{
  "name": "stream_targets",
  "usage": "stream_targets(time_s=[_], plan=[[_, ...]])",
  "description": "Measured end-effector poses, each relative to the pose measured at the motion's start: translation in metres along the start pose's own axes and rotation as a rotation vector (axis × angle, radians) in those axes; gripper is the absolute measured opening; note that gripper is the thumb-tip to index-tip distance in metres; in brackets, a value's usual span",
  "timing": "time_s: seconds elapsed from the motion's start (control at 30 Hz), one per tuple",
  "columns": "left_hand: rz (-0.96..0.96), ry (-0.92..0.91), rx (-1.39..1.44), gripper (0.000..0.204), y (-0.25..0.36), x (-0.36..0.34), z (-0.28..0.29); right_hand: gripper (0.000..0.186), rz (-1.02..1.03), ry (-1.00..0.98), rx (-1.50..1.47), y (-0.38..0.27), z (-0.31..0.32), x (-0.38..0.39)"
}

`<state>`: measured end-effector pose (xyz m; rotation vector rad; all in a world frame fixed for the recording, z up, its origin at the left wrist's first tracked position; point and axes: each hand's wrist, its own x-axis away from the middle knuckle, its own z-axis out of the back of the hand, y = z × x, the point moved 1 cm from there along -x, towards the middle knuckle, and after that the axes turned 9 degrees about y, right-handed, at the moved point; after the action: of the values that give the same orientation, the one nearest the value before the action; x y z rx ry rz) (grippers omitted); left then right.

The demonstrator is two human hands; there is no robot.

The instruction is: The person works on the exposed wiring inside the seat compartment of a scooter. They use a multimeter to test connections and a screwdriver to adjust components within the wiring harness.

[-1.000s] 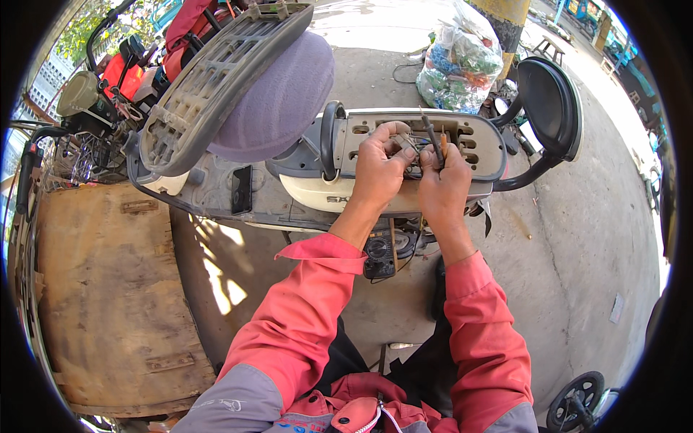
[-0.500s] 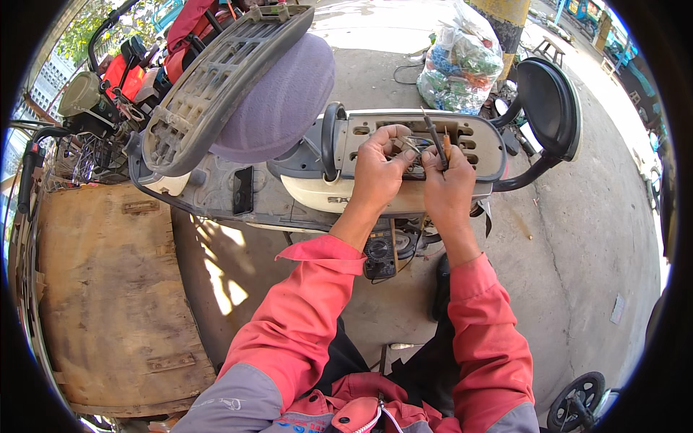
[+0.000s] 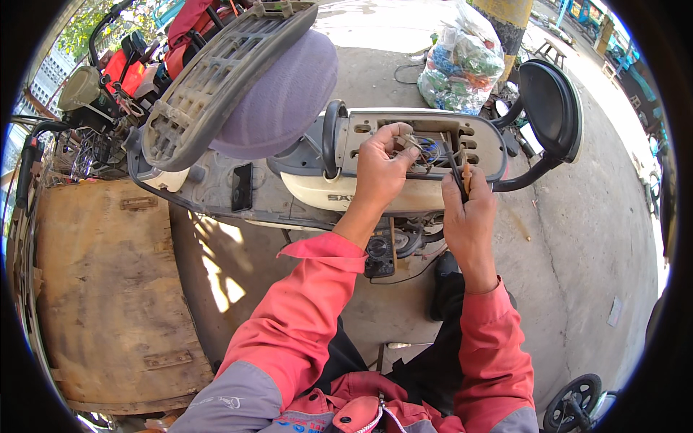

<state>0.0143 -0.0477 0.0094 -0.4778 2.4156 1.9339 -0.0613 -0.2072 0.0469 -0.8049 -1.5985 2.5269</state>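
Observation:
My left hand pinches a bundle of wires and connectors over the open compartment in the beige rear deck of a white scooter. My right hand, right of and below the left, grips two probes, one dark, one orange-brown, whose shafts point up toward the deck's right half. Under the scooter's side, below my hands, a black multimeter with a round dial has leads trailing from it. The wire ends in my left fingers are too small to make out clearly.
At upper left a seat with purple cover is tilted up. A phone lies on the footboard. There is a plywood board at left, a padded backrest at right, and a plastic bag of rubbish by a yellow-black post.
My right hand, with both probes, has moved down and to the right, away from my left hand, exposing more of the wires. My left hand has stayed almost where it was.

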Motion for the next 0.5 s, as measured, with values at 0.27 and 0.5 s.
stream_targets(time_s=[0.27,0.5], plan=[[0.006,0.012,0.008,0.033,-0.003,0.001,0.0,0.026,-0.048,-0.082,0.017,-0.004,-0.002,0.011],[0.004,0.016,0.016,0.032,-0.002,0.001,0.0,0.029,-0.107,-0.108,-0.058,-0.005,-0.009,0.014]])
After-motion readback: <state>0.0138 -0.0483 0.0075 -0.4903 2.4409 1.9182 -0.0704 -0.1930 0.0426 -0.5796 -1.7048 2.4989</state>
